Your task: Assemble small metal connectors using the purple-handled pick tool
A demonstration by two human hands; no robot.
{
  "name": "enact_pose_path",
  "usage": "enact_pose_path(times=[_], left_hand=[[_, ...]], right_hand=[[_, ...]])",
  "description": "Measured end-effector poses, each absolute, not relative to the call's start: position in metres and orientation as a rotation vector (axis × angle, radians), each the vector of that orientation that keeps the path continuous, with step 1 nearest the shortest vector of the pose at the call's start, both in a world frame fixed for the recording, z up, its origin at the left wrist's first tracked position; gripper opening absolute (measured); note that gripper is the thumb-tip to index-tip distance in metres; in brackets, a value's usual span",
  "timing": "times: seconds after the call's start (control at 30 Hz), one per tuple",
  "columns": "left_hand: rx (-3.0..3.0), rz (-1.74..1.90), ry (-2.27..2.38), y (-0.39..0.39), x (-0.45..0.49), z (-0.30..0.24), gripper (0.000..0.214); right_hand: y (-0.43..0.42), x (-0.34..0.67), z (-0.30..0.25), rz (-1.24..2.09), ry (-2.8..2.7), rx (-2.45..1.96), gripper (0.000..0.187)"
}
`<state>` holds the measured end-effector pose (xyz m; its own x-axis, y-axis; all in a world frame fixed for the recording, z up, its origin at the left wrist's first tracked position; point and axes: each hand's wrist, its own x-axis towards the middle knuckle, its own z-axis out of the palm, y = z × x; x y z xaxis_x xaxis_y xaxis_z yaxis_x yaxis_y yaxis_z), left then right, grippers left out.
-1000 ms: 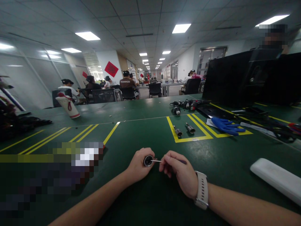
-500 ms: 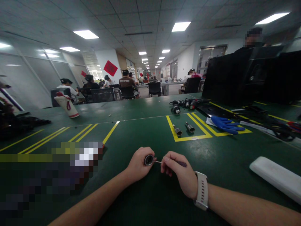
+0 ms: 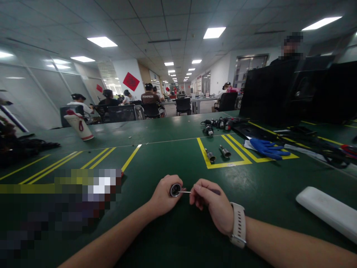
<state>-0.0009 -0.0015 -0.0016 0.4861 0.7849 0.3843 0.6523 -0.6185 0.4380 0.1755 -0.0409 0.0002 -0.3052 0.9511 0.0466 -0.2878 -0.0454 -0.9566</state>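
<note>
My left hand (image 3: pixel 165 195) is closed around a round metal cup-shaped part (image 3: pixel 175 190), its open mouth facing me. My right hand (image 3: pixel 208 199), with a pale watch band (image 3: pixel 238 225) at the wrist, grips a thin screwdriver (image 3: pixel 184 192) by its dark handle. The shaft points left, and its tip reaches over the mouth of the cup-shaped part; whether it touches the inside I cannot tell. Farther off, two similar metal cups with narrow shanks, one on the left (image 3: pixel 211 156) and one on the right (image 3: pixel 225 152), lie within yellow tape lines.
A blue glove (image 3: pixel 267 148) and black tools with cables (image 3: pixel 217 123) lie at the back right of the green table (image 3: pixel 167 149). A white long case (image 3: pixel 329 212) sits at right. A pale container (image 3: pixel 80 127) stands at the left back. People sit at desks beyond.
The screwdriver's tip has shifted slightly left, from the rim of the cup-shaped part to over its mouth. Both hands otherwise keep nearly the same place and grip.
</note>
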Motion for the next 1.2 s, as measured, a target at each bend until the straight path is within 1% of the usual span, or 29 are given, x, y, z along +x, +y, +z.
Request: enact_pose_path(times=[0.13,0.43,0.63,1.0,1.2], left_hand=[[2.503,0.854,1.261,-0.0018,0.0,-0.0004,0.011],[2.481,0.857,1.189,-0.0022,0.0002,0.0016,0.01],[2.449,0.856,1.176,-0.0026,0.0011,0.0029,0.011],[2.472,0.845,1.239,-0.0015,-0.0005,-0.0019,0.009],[2.372,0.874,1.188,-0.0021,0.0016,0.001,0.015]], right_hand=[[-0.0408,0.1769,-0.001,1.509,-1.228,-0.807,0.022],[-0.0405,0.1758,0.0011,1.637,-1.193,-0.781,0.02],[-0.0391,0.175,-0.0008,1.646,-1.17,-0.741,0.021],[-0.0411,0.1779,-0.0009,1.503,-1.228,-0.794,0.02],[-0.0426,0.1782,-0.0012,1.479,-1.266,-0.779,0.019]])
